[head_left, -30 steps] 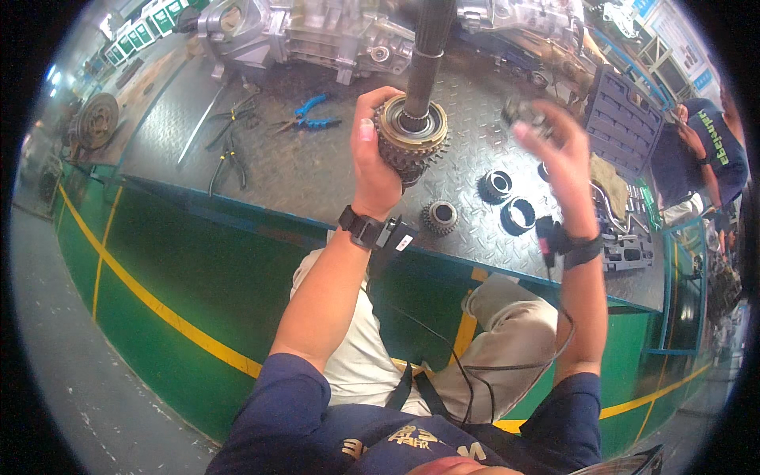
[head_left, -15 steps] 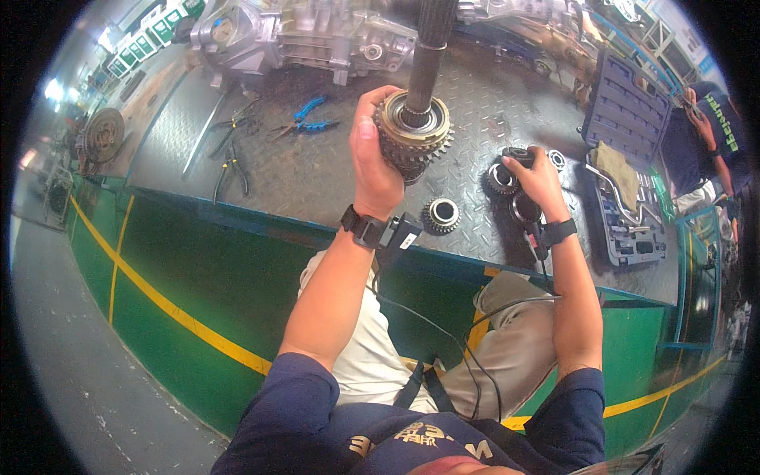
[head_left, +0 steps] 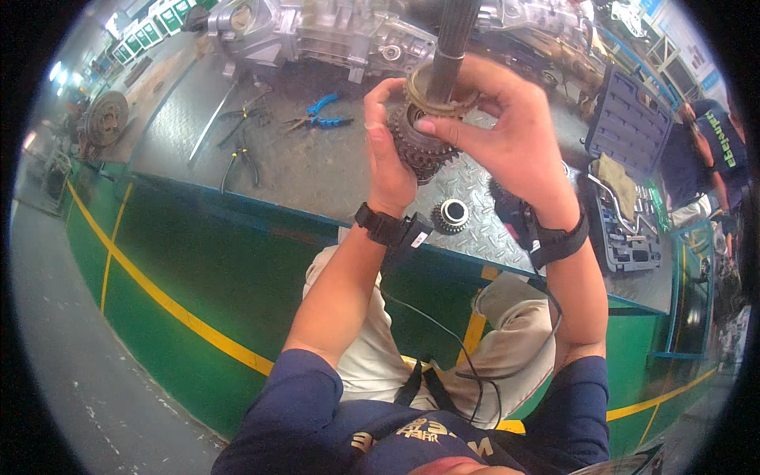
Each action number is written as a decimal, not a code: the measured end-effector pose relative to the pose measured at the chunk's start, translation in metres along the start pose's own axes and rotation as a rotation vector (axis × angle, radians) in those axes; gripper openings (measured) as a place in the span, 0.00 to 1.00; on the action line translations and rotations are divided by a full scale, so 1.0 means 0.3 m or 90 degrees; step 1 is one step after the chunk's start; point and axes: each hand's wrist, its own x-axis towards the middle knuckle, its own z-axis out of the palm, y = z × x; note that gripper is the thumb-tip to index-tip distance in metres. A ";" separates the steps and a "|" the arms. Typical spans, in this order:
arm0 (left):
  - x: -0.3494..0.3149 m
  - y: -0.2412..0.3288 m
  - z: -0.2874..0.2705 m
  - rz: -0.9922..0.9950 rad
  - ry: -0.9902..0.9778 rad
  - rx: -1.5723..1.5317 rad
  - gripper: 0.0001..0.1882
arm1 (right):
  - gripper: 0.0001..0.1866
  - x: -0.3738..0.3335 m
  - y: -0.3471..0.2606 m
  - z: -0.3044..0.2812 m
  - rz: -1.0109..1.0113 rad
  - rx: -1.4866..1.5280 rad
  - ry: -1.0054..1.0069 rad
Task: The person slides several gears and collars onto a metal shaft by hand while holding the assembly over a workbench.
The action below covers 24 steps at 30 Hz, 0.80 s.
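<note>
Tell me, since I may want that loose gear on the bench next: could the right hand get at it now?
Probably not at once: the right hand is on the brass ring around the shaft. The loose gear lies uncovered just below.

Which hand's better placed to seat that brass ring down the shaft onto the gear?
Right, probably. The right hand already has fingers on the brass ring around the shaft. The left hand grips the gear below, steadying it.

Dark splined steel shaft (head_left: 453,36) cut off by top edge. Right hand (head_left: 507,131) hides the brass-coloured toothed ring's (head_left: 431,87) far side. Small tools in the blue plastic tool case (head_left: 629,131) too tiny to identify.
</note>
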 end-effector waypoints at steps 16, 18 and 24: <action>0.001 -0.029 -0.044 0.076 0.018 0.153 0.47 | 0.34 -0.015 -0.040 -0.009 0.053 -0.251 -0.136; 0.003 -0.033 -0.027 0.065 -0.009 0.052 0.47 | 0.32 0.003 -0.030 -0.021 -0.001 -0.164 -0.129; -0.002 -0.075 -0.024 0.003 -0.013 0.032 0.49 | 0.25 0.178 -0.315 -0.178 -0.038 -0.065 -0.080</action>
